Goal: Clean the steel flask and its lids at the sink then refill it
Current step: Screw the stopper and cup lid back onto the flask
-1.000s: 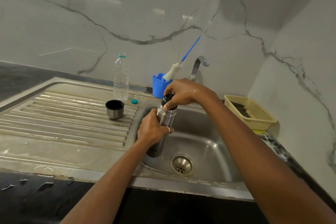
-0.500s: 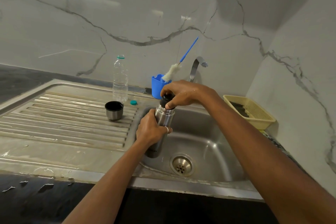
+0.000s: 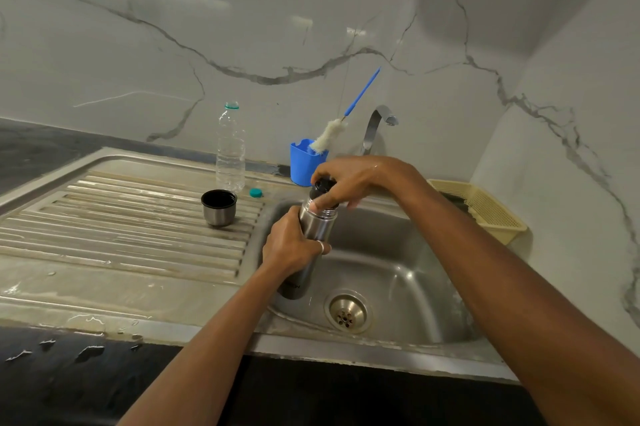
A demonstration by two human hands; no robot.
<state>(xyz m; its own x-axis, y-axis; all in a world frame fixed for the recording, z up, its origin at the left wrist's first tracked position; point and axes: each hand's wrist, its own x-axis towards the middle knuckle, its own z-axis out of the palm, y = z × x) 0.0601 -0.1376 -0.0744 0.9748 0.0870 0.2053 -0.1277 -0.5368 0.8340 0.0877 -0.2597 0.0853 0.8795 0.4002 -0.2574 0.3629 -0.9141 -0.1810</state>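
Note:
I hold the steel flask [image 3: 317, 228] tilted over the left side of the sink basin [image 3: 398, 273]. My left hand [image 3: 291, 245] is wrapped around its middle. My right hand [image 3: 356, 180] grips the black inner stopper [image 3: 323, 187] at the flask's mouth from above. The flask's steel cup lid [image 3: 219, 207] stands mouth up on the ribbed drainboard [image 3: 121, 218], left of the basin. Its inside is dark.
A clear plastic bottle [image 3: 230, 148] stands uncapped behind the cup, its teal cap [image 3: 256, 193] lying beside it. A blue holder [image 3: 304, 162] with a blue-handled bottle brush [image 3: 330, 135] sits by the tap [image 3: 375, 126]. A yellow basket [image 3: 481, 207] is at the right.
Both hands stay on the flask; my right hand's fingers have shifted slightly around the black stopper. The flask holds about the same place over the basin.

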